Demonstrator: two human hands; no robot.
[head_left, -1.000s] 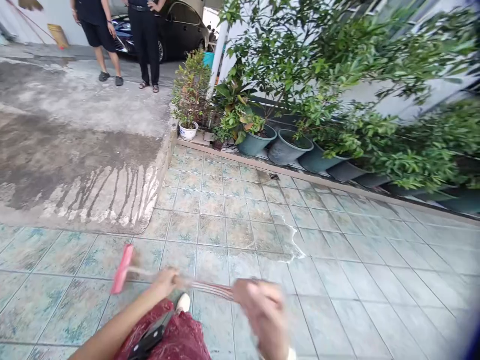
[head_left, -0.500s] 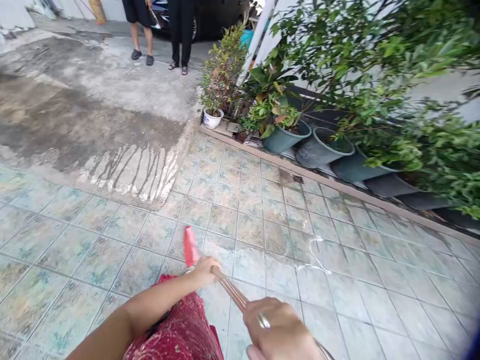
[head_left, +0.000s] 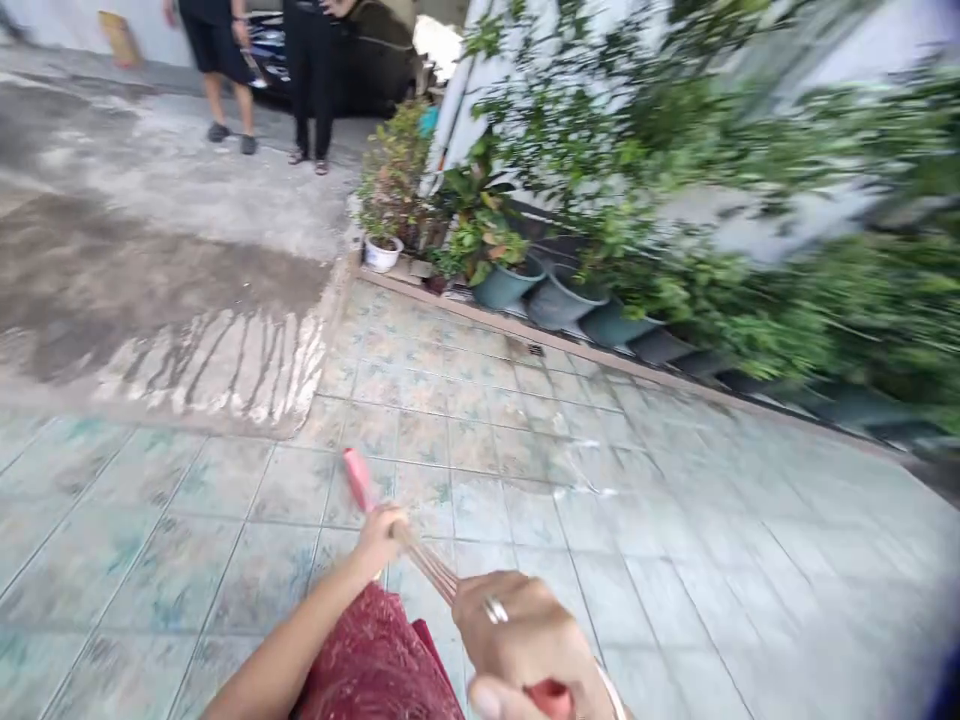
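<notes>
Firmly, the left hand (head_left: 381,537) and right hand (head_left: 517,625) grip a striped pole (head_left: 430,570), its red head (head_left: 358,478) over tiled floor (head_left: 210,560). Beyond, a white pot (head_left: 382,256) and green pot (head_left: 502,288) hold leafy plants; two people stand near a dark car (head_left: 371,65).

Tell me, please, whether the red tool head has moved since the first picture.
Yes, rightward: the red tool head went from left of the concrete corner to its right.

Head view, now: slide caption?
Left hand and right hand grip a pink-headed pole over tiled floor, potted plants beyond.
</notes>
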